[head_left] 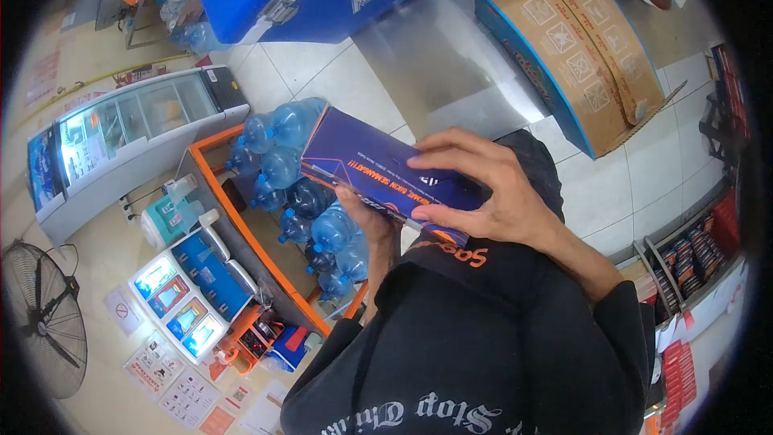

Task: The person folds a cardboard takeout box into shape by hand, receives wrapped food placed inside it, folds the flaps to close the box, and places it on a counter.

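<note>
Over my remote feed, I am seeing blue plastic bottles (pixel 282 167) crowding beside an orange-edged counter (pixel 225 217), while a glass-topped freezer (pixel 129 145) is lying at left and a black fan (pixel 39 324) is occupying the lower-left corner. A blue cooler (pixel 330 12) is sitting near a metal table (pixel 427 64), and a cardboard box (pixel 576 40) is filling the upper right.

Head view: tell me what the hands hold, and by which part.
A purple box: the right hand grips across its right-hand end, the left hand holds its near long side.
</note>
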A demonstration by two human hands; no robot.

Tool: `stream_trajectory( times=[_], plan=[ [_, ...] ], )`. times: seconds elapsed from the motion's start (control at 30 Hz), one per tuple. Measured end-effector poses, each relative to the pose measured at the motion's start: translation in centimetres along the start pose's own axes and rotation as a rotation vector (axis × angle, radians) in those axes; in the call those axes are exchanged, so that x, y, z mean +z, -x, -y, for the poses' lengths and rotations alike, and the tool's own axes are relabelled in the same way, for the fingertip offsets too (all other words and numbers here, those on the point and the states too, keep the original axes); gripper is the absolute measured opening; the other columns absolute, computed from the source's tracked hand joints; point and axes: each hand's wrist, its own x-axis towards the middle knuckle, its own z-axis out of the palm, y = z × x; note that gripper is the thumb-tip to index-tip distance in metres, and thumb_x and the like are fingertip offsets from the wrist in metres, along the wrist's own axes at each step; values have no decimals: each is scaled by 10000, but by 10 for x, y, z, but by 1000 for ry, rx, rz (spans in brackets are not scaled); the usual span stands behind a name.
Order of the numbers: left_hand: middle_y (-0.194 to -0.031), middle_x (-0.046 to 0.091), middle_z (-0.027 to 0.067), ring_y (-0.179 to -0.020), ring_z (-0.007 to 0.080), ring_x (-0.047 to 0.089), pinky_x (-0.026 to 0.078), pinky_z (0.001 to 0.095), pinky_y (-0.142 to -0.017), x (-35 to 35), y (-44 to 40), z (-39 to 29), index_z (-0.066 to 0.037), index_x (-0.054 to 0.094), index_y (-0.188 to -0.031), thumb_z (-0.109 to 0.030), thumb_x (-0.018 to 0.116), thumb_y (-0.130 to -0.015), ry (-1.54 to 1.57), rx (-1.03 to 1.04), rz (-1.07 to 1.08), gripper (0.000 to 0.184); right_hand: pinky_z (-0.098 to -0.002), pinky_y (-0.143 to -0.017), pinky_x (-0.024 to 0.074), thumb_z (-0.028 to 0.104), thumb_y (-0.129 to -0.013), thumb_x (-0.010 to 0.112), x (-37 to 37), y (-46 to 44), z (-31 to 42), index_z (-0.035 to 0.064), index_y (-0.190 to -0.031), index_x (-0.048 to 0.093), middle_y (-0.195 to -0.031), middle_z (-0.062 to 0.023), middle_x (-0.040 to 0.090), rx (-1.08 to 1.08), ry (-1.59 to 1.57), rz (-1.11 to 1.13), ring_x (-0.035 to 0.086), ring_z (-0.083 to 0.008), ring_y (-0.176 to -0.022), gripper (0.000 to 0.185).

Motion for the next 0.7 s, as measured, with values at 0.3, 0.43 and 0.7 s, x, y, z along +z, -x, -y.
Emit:
stream_trajectory(
  times=[0.3, 0.43, 0.7],
  plan=[
    [-1195, 567, 108, -1037, 238, 629, 580, 398, -847, -10, 3, 6, -55, 449, -1315, -610, 618, -873, -48, 49, -36, 730, -387, -876, 534, 249, -751, 846, 9, 8, -1, 1, -1158, 631, -1150, -190, 652, -24, 43, -127, 662, -331, -1058, 523],
    [-1229, 551, 106, -1081, 237, 603, 555, 420, -899, 1, 6, 0, -63, 430, -1344, -623, 602, -875, -21, 34, 21, 750, -346, -929, 522, 151, -713, 874, 8, 5, 5, 5, -1212, 610, -1180, -174, 647, 118, -158, -141, 656, -271, -1066, 584],
    [-1252, 558, 87, -1126, 240, 588, 520, 408, -955, 9, -11, -3, -85, 441, -1365, -748, 544, -841, -50, -34, 101, 851, -344, -911, 514, 174, -708, 881, 6, 5, -10, 30, -1154, 657, -1139, -148, 653, -43, -27, -119, 653, -254, -1048, 520]
  ],
)
